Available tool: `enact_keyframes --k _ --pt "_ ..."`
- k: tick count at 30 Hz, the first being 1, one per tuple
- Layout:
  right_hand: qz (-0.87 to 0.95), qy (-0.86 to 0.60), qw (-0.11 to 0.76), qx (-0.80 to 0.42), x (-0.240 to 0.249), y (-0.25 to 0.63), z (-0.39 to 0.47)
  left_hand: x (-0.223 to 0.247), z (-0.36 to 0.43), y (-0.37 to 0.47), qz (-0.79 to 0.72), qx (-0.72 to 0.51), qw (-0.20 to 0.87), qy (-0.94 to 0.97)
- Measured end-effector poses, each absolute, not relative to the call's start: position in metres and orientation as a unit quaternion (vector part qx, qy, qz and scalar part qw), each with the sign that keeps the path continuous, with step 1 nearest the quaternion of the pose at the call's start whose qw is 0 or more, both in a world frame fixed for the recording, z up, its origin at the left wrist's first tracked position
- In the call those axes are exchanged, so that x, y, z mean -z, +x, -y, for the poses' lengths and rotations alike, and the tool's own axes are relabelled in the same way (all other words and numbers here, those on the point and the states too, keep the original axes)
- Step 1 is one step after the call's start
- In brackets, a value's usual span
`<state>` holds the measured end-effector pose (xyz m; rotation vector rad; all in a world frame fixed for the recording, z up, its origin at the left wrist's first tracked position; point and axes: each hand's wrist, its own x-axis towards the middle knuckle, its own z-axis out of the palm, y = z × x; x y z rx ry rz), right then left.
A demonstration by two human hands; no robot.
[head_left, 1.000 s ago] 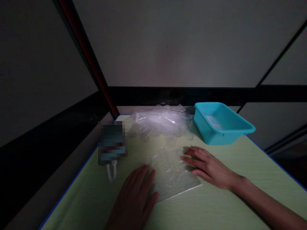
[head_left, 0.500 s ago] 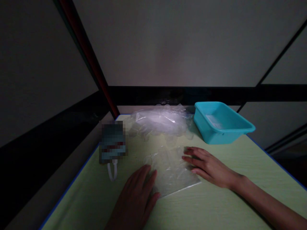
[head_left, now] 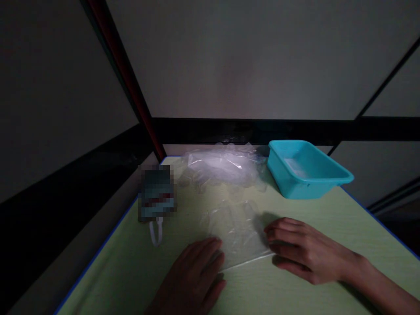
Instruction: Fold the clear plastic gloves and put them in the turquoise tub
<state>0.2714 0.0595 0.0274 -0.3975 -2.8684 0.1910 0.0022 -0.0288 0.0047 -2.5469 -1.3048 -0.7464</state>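
A clear disposable plastic glove (head_left: 241, 236) lies flat on the table, its finger shapes pointing away from me and its straight cuff edge nearest me. My left hand (head_left: 197, 275) rests at the glove's lower left side, fingers stretched out and slightly apart. At the glove's right edge is my right hand (head_left: 303, 249), fingers loosely bent and apart, with nothing visible in them. Whether its fingertips touch the plastic I cannot tell. Behind the glove sits a loose heap of clear plastic gloves (head_left: 223, 166).
A turquoise plastic basin (head_left: 295, 188) stands at the back right, a pale label inside. On the left lies a blurred-out item (head_left: 156, 192) with a white loop (head_left: 155, 234). The pale green table (head_left: 124, 271) has blue edging and meets panels behind and left.
My right hand has drawn back towards me and slightly right, its fingers more bent. My left hand has slid slightly nearer me and right. The glove's finger end looks flatter and more spread.
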Motion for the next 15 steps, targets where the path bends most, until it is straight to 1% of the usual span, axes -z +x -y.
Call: enact_keyframes --k 2,7,15 --pt "0.982 -0.135 0.118 -0.061 -0.0268 0.2706 -0.0573 -0.0072 0.0283 0.0028 0.444 0.238 0.08 -0.86" --pt "0.983 -0.128 0.127 -0.037 -0.0234 0.2675 -0.0584 -0.0077 0.0281 0.0019 0.449 0.257 0.075 -0.852" --pt "0.976 -0.144 0.165 -0.006 -0.0219 0.2675 -0.0594 -0.0079 0.0279 0.003 0.459 0.266 0.057 -0.846"
